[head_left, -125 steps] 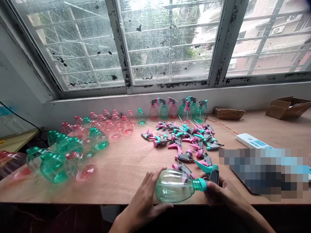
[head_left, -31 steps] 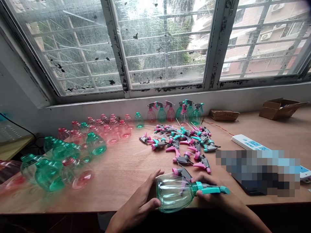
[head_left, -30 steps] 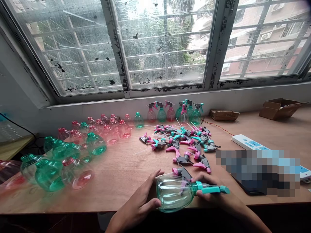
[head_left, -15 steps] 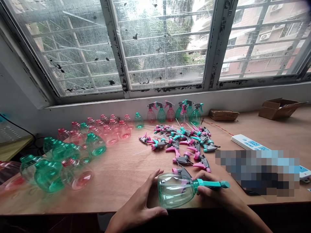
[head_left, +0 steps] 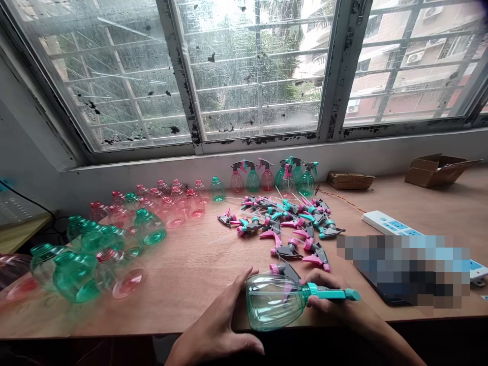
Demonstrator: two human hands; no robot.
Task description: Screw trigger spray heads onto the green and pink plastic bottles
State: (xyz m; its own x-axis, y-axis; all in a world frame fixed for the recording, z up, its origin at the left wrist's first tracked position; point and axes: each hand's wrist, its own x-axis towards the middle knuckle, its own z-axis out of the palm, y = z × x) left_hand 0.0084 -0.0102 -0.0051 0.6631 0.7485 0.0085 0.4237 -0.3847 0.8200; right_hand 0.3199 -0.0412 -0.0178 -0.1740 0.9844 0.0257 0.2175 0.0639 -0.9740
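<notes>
A green spray bottle point(head_left: 272, 303) lies on its side in the air above the table's front edge, its turquoise trigger sprayer point(head_left: 331, 293) pointing right. My right hand point(head_left: 335, 300) is closed around the bottle's neck and the sprayer's collar. Beside the bottle's base, my left hand point(head_left: 224, 320) is spread, thumb and fingers apart in a cupped shape. Whether its fingertips touch the base I cannot tell. Through the clear wall a thin tube shows inside. Just behind the bottle rests a pink and grey spray head point(head_left: 285, 269).
Loose spray heads point(head_left: 290, 221) lie piled in the middle. Open green and pink bottles point(head_left: 150, 226) stand at left. Several bottles with sprayers point(head_left: 267, 175) line the wall. On the right are a power strip point(head_left: 392, 223), a blurred-out patch, a flat carton point(head_left: 351, 180) and an open box point(head_left: 438, 170).
The bottle's base has dipped slightly, and my left thumb sits a little lower and farther from it. My right hand keeps its hold on the neck.
</notes>
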